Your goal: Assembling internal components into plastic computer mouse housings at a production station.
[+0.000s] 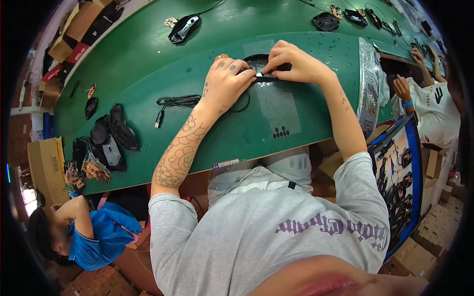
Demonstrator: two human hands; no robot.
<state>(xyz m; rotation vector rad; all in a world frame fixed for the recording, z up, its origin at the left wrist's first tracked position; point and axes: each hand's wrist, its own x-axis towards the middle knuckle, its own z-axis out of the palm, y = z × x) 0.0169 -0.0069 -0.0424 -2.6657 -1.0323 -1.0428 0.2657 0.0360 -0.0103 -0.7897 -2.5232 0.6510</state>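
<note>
Both my hands meet at the far middle of the green table over a black, open computer mouse [260, 65]; fingers partly hide its inside. My left hand [224, 81] grips the mouse's left end, thumb and fingertips bent onto it. At the other end my right hand [294, 63] is closed, its fingertips pinched at the mouse's edge. A small pale spot shows between the fingertips, too small to name. The coiled black cable [178, 101] with a USB plug lies left of my left wrist, and a thin stretch of it curves toward the mouse.
Black mouse shells [121, 129] and bundled wired circuit boards [95, 166] lie at the table's left. A clear sheet with small black oval pads [281, 131] is near the front edge. Plastic wrap [369, 89] lies right. Another mouse [184, 28] sits far back. Co-workers sit at both sides.
</note>
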